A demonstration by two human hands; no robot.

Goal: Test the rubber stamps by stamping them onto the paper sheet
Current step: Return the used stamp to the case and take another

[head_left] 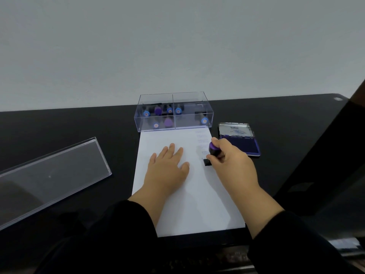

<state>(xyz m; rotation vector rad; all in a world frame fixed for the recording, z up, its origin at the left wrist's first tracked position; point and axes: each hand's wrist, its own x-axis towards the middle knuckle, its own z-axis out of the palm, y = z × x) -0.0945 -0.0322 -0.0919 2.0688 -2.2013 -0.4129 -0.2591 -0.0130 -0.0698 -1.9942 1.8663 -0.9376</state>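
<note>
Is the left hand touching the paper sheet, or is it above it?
Touching. The head view shows the left hand lying flat on the paper sheet, fingers spread, with no gap or shadow under them.

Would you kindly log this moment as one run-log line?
left hand flat on paper sheet | right hand grips purple stamp, base on sheet | ink pad open

The raised lid of the ink pad (236, 130) bears the brand name "Artline" in dark letters (the smaller print beneath it is too fine to read). Faint stamped impressions (203, 142) on the paper sheet (189, 204) are illegible.
</note>
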